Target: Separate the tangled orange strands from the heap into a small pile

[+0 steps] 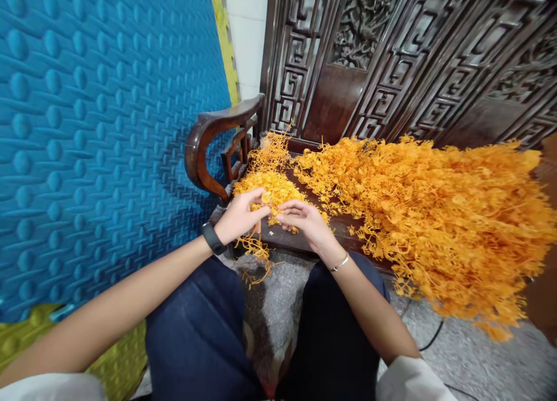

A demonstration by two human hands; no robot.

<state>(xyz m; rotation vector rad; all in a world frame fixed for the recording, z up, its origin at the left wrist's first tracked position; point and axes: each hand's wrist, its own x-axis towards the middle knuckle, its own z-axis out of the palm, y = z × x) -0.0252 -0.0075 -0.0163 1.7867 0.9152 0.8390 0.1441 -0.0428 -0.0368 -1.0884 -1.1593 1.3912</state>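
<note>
My left hand (246, 215), with a black watch at the wrist, has its thumb and forefinger curled around a small orange plastic piece (266, 198). Close beside it, my right hand (308, 222) has thumb and fingers drawn together at the tips; what lies between them is too small to make out. Under and behind both hands spreads a heap of small orange pieces (282, 187) on the wooden bench seat (346, 230). Thin orange strands (255, 250) hang over the seat's front edge below my left hand.
A large pile of tangled orange plastic pieces (452, 215) covers the bench to the right. The curved wooden armrest (202, 148) stands at the left, before a blue foam mat (108, 128). The carved backrest (335, 102) rises behind. A black cable (433, 337) lies on the floor.
</note>
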